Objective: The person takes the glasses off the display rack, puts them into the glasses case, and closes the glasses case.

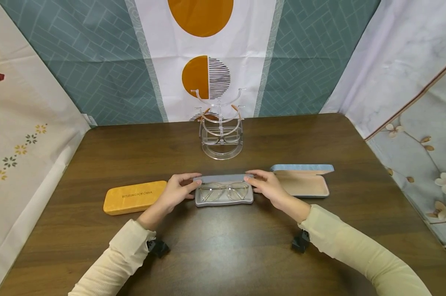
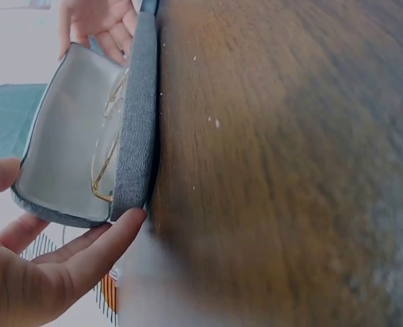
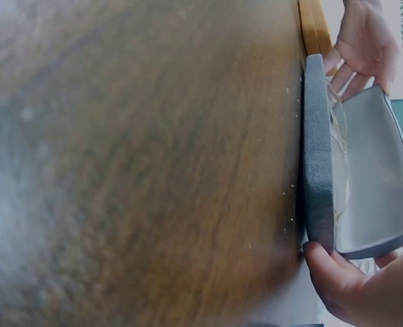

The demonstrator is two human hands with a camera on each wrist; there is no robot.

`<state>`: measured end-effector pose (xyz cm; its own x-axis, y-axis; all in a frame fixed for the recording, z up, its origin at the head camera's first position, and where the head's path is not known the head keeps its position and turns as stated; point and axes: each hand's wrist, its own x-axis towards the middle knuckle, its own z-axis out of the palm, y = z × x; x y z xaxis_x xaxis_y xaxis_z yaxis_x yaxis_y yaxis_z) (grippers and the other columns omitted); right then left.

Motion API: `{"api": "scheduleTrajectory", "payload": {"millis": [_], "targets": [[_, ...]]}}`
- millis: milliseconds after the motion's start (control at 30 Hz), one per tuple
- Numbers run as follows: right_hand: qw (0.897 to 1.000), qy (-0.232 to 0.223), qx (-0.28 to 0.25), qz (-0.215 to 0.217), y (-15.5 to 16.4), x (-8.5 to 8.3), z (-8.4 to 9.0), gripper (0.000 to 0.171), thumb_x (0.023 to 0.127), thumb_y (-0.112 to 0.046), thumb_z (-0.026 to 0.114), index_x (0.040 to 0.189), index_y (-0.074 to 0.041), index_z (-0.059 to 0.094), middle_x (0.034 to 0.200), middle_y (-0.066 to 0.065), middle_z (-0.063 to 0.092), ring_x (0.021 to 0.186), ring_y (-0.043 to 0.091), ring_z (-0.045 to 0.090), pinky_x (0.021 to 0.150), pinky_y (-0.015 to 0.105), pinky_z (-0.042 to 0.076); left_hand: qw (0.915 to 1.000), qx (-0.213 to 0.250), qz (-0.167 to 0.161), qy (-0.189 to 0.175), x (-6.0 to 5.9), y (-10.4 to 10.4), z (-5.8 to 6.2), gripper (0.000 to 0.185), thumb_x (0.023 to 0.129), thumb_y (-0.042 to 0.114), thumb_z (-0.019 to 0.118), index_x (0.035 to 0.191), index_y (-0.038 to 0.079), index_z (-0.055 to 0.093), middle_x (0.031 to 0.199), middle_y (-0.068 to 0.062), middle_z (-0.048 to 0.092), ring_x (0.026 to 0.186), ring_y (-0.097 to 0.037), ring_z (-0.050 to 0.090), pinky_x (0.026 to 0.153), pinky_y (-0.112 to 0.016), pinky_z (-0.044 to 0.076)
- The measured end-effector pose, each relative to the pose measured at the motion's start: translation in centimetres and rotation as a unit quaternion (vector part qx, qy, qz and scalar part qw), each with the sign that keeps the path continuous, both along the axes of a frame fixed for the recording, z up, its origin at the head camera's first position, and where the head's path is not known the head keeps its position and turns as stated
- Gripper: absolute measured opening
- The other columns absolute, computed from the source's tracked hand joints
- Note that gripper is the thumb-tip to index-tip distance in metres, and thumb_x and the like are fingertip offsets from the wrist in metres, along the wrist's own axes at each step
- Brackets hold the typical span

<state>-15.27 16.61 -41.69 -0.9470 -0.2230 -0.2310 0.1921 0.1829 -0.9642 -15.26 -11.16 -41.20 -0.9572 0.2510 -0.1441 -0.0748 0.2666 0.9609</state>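
A grey glasses case [image 1: 224,202] sits on the table with its lid raised, and a pair of thin metal-framed glasses [image 1: 223,191] lies inside it. My left hand [image 1: 178,190] holds the left end of the case, its fingers spread between the lid and the base. At the opposite end my right hand [image 1: 269,187] grips in much the same way. The left wrist view shows a left fingertip [image 2: 129,221] against the corner of the base. In the right wrist view, a right fingertip [image 3: 317,253] touches the base's other corner.
To the left lies a closed yellow glasses case [image 1: 134,197] with printed letters. A light-blue case [image 1: 304,185] with its lid up stands at the right. Behind, a clear tiered display stand [image 1: 223,155] bears a pair of glasses, near the patterned cloth backdrop [image 1: 300,61].
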Motion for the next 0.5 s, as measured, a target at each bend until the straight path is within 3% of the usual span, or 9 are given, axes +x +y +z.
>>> {"api": "scheduleTrajectory", "payload": {"millis": [100,333,500], "targets": [[1.000,-0.005,-0.009,0.009,0.11,0.00,0.13,0.046,0.088,-0.018,0.060,0.127,0.004,0.048,0.117,0.016,0.051,0.104,0.026,0.052,0.086,0.040,0.047,0.9998,0.018,-0.009,-0.007,0.11,-0.26,-0.04,0.039,0.088,0.009,0.059,0.122,-0.008,0.052,0.106,-0.019,0.058,0.090,-0.026,0.058,0.070,-0.043,0.053],[0.999,-0.014,-0.023,0.029,0.49,0.06,0.30,0.048,0.086,-0.014,0.062,0.127,0.005,0.047,0.117,0.015,0.051,0.100,0.020,0.054,0.090,0.042,0.044,0.9980,0.056,-0.021,-0.020,0.33,-0.54,-0.09,0.041,0.086,0.002,0.060,0.123,-0.012,0.049,0.104,-0.018,0.057,0.085,-0.019,0.059,0.071,-0.043,0.052],[0.999,-0.011,-0.033,0.041,0.70,0.20,0.21,0.049,0.085,-0.011,0.063,0.128,0.006,0.046,0.106,0.010,0.056,0.092,0.014,0.056,0.092,0.044,0.042,0.9974,0.063,-0.029,-0.019,0.53,-0.68,-0.11,0.042,0.085,0.000,0.061,0.123,-0.012,0.049,0.109,-0.021,0.057,0.086,-0.016,0.060,0.073,-0.043,0.052]]}}
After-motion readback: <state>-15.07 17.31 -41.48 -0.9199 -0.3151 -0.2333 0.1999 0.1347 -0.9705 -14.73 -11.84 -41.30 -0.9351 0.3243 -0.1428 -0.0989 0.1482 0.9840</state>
